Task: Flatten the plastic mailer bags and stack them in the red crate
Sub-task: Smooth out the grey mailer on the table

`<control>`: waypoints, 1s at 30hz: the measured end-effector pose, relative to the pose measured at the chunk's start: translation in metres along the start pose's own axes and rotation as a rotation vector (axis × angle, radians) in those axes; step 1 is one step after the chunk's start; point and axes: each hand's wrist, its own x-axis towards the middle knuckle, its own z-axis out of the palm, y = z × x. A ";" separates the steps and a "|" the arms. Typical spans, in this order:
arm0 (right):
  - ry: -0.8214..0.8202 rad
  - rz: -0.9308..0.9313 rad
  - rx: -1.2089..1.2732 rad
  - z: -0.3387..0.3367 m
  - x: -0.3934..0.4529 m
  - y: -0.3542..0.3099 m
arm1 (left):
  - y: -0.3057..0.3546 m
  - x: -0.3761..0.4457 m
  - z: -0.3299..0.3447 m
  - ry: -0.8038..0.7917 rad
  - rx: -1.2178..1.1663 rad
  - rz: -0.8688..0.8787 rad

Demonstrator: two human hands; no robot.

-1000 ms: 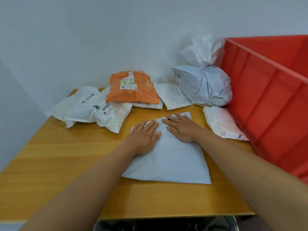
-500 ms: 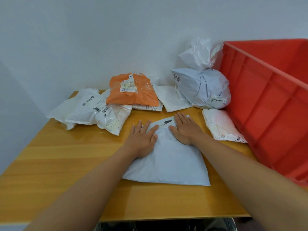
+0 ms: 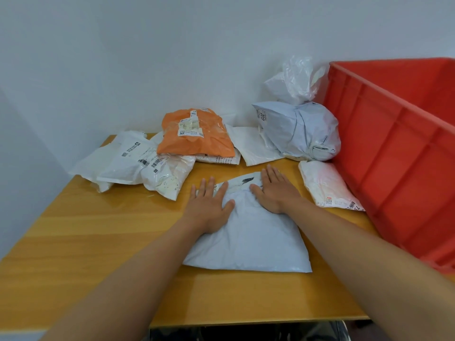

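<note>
Pressing grey mailer (image 3: 248, 239) flat, red crate (image 3: 394, 153) beside, contents hidden

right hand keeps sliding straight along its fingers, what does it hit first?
The right hand lies flat on the grey mailer, fingers pointing away and slightly left. Past that mailer's far edge comes bare table, then most likely the flat white mailer at the back. Depth is hard to judge.

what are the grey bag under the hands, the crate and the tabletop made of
Grey bag: thin plastic film, matte with a soft sheen; it creases under the palms.
Crate: rigid moulded plastic, red, semi-gloss; ribbed walls.
Tabletop: wood or wood-look laminate, glossy; grain lines and reflections show, so which one stays open.
</note>
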 end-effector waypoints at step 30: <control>-0.053 -0.118 -0.010 0.016 -0.126 -0.013 | 0.004 -0.088 -0.002 -0.004 -0.125 0.053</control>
